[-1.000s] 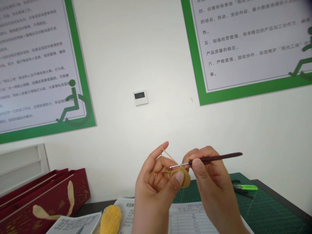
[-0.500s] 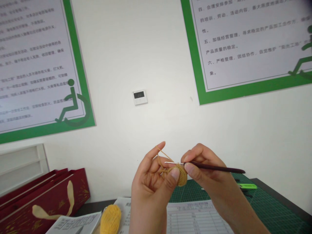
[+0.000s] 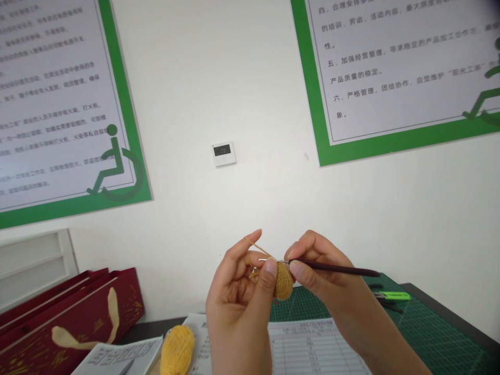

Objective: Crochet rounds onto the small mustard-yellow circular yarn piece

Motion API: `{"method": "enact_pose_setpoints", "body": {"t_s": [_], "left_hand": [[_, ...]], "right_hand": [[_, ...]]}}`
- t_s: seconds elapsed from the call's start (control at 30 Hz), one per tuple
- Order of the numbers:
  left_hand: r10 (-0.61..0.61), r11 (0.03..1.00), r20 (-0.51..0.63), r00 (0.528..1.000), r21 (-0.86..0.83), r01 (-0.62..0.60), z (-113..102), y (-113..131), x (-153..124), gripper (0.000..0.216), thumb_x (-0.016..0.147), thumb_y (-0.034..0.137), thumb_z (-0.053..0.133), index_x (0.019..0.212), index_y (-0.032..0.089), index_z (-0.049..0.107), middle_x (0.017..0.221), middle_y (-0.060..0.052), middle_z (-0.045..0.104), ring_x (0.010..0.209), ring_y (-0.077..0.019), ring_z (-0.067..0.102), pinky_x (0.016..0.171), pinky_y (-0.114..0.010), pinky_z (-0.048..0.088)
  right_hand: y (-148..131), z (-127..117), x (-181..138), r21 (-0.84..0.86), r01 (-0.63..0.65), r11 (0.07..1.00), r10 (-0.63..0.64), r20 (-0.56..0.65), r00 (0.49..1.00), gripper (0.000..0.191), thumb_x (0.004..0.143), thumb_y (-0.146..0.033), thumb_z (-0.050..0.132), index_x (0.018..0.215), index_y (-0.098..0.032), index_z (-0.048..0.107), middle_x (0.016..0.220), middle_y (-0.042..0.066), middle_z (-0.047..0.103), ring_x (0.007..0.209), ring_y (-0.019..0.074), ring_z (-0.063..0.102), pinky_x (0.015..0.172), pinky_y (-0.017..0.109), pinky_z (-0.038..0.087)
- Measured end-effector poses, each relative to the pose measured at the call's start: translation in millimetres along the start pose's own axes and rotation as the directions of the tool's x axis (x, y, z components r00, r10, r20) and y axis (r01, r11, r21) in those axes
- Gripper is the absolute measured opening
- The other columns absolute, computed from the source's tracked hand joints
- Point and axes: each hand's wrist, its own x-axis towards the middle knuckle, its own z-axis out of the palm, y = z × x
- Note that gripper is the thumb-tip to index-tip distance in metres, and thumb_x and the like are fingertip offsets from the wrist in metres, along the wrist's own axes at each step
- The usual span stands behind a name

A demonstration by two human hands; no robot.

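Observation:
Between the thumb and fingers of my left hand [image 3: 244, 291] is a small rounded crochet piece [image 3: 284, 284] in mustard yarn. A strand of yarn [image 3: 255, 245] runs over the raised left index finger down to the work. My right hand [image 3: 324, 271] grips a crochet hook [image 3: 336, 267] with a dark brown handle, near its metal end. The silver shaft lies across the top of the piece, its tip pointing left past the left thumb. A bit of red shows under the piece. The stitch at the hook is too small to make out.
A yellow yarn ball [image 3: 177, 349] lies by printed sheets [image 3: 312, 344] and a booklet [image 3: 117, 357] with a pen. Dark red gift bags [image 3: 78, 323] stand left. A green cutting mat [image 3: 422, 323] carries a bright green cutter [image 3: 394, 296]. A thermostat [image 3: 224, 154] and posters hang behind.
Both hands, with the hook and crochet piece, have shifted slightly left. The piece has turned, showing a more upright rounded side, and the left thumb lies higher along its edge.

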Motion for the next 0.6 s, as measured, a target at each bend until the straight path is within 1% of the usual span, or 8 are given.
{"method": "enact_pose_setpoints", "body": {"t_s": [0.1, 0.2, 0.37, 0.43, 0.53, 0.6], "left_hand": [[-0.004, 1.000, 0.001, 1.000, 0.003, 0.004, 2, 0, 0, 0.030, 0.085, 0.020, 0.078, 0.114, 0.028, 0.075, 0.076, 0.002, 0.067, 0.065, -0.0083, 0.060, 0.062, -0.015, 0.051], [0.007, 0.999, 0.009, 1.000, 0.046, -0.008, 5, 1, -2, 0.032, 0.086, 0.022, 0.078, 0.117, 0.028, 0.074, 0.075, 0.002, 0.066, 0.065, -0.0088, 0.059, 0.060, -0.015, 0.050], [0.045, 0.994, -0.074, 0.996, 0.099, -0.038, 9, 2, -6, 0.033, 0.082, 0.023, 0.081, 0.115, 0.027, 0.074, 0.076, 0.001, 0.067, 0.064, -0.0092, 0.058, 0.057, -0.015, 0.049], [0.086, 0.989, -0.112, 0.990, 0.128, -0.071, 10, 3, -6, 0.033, 0.082, 0.023, 0.081, 0.113, 0.027, 0.075, 0.076, 0.002, 0.068, 0.063, -0.0088, 0.059, 0.056, -0.014, 0.050], [0.156, 0.976, -0.177, 0.972, 0.178, -0.124, 11, 5, -6, 0.033, 0.080, 0.021, 0.083, 0.111, 0.029, 0.077, 0.076, 0.002, 0.070, 0.062, -0.0077, 0.063, 0.056, -0.011, 0.051], [0.190, 0.969, -0.231, 0.954, 0.201, -0.144, 13, 6, -6, 0.031, 0.079, 0.018, 0.082, 0.108, 0.029, 0.078, 0.076, 0.003, 0.071, 0.063, -0.0067, 0.065, 0.058, -0.009, 0.051]], "right_hand": [[-2, 1, 0, 0.028, -0.040, 0.999, 0.040, -0.009, 0.999, 0.026, 0.086, -0.044, 0.076, 0.085, -0.022, 0.061, 0.070, -0.004, 0.055, 0.060, 0.0100, 0.042, 0.054, 0.023, 0.031], [-4, 2, -2, 0.035, -0.048, 0.998, 0.048, -0.011, 0.999, 0.027, 0.085, -0.044, 0.076, 0.083, -0.022, 0.061, 0.071, -0.004, 0.054, 0.062, 0.0104, 0.042, 0.055, 0.023, 0.031], [-7, 4, -1, 0.042, -0.057, 0.997, 0.056, 0.010, 0.998, 0.029, 0.082, -0.045, 0.079, 0.084, -0.021, 0.062, 0.074, -0.004, 0.057, 0.068, 0.0110, 0.046, 0.062, 0.024, 0.035], [-7, 5, 0, 0.069, -0.090, 0.994, 0.086, 0.054, 0.995, 0.034, 0.079, -0.046, 0.082, 0.085, -0.020, 0.062, 0.074, -0.004, 0.057, 0.070, 0.0111, 0.049, 0.066, 0.025, 0.038], [-6, 5, -1, 0.101, -0.188, 0.977, 0.171, 0.156, 0.973, 0.036, 0.078, -0.046, 0.083, 0.088, -0.019, 0.062, 0.080, -0.001, 0.062, 0.078, 0.0136, 0.056, 0.073, 0.028, 0.042], [-2, 6, -2, 0.115, -0.222, 0.968, 0.200, 0.178, 0.963, 0.034, 0.078, -0.043, 0.083, 0.091, -0.019, 0.063, 0.085, 0.000, 0.064, 0.082, 0.0149, 0.059, 0.077, 0.030, 0.044]]}}
